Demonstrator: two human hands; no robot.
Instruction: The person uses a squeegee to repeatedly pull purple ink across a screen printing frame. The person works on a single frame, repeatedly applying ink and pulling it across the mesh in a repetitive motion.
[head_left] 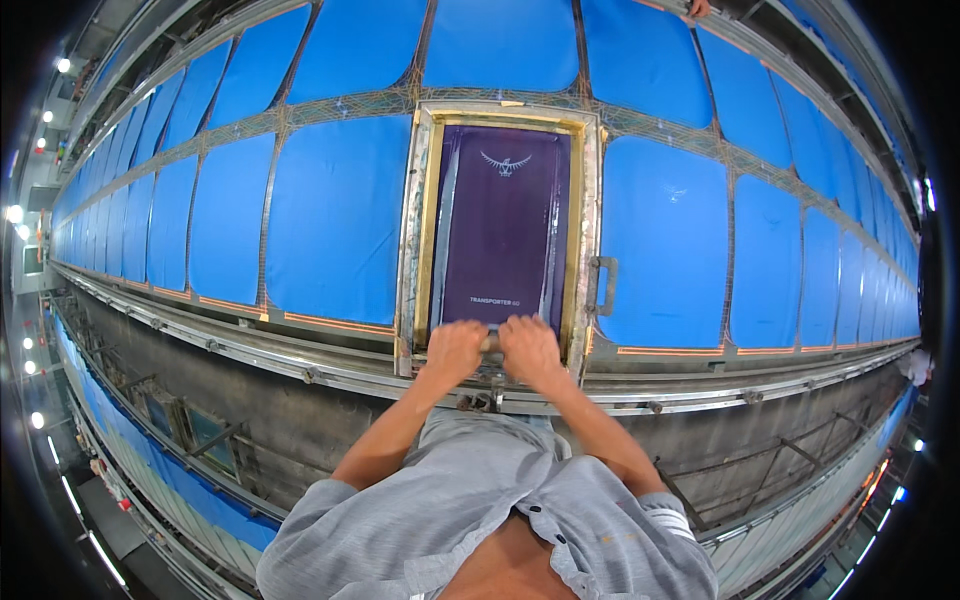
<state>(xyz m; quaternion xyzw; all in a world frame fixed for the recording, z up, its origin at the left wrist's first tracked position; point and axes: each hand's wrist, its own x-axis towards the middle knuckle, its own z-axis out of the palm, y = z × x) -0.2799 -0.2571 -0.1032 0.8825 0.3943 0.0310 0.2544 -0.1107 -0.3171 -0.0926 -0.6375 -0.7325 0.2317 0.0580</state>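
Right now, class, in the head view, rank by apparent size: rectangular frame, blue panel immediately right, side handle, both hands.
Rectangular frame
Blue panel
Left hand, right hand: too alike to rank
Side handle

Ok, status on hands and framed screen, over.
Left hand and right hand closed on handle. Metal frame between blue panels. Hands cover part of purple screen's near end.

Workshop, industrial, apparently screen-printing: so I log it remotely. Evidence: framed screen, just beyond the hands; long table with rows of blue panels, either side of them; lit lamps, far left.
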